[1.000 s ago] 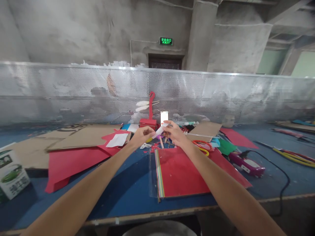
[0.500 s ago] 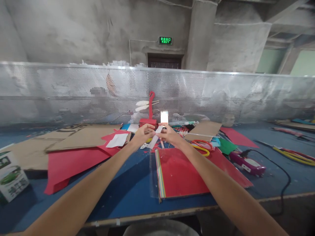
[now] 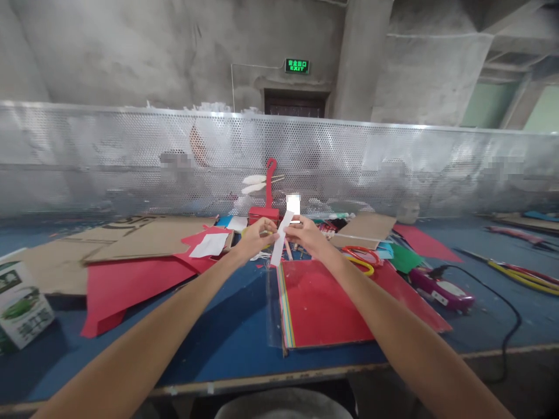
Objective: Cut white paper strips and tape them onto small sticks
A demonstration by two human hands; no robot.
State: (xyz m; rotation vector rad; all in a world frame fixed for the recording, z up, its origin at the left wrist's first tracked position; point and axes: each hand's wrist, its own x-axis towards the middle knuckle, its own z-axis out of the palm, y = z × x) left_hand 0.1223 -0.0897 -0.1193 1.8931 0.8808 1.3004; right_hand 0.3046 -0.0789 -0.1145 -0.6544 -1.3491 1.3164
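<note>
The right hand (image 3: 306,235) pinches a white strip (image 3: 278,250); whether the left hand (image 3: 255,240) grips it too, I cannot tell. The strip seems unfolded, not yet joined anywhere.

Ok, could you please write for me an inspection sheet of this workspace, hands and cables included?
Surface: blue tabletop, crowded around its far middle.
Job's things: white paper strip, raised at a slant.
Clutter: cardboard, red paper stack, carton, purple device.
Hands: right hand pinches the strip; left hand at its edge, contact unclear.
Cables: black cable from the device, crossing the tabletop's front edge.
Surroundings: perforated metal panel behind; lit exit sign above a doorway.
</note>
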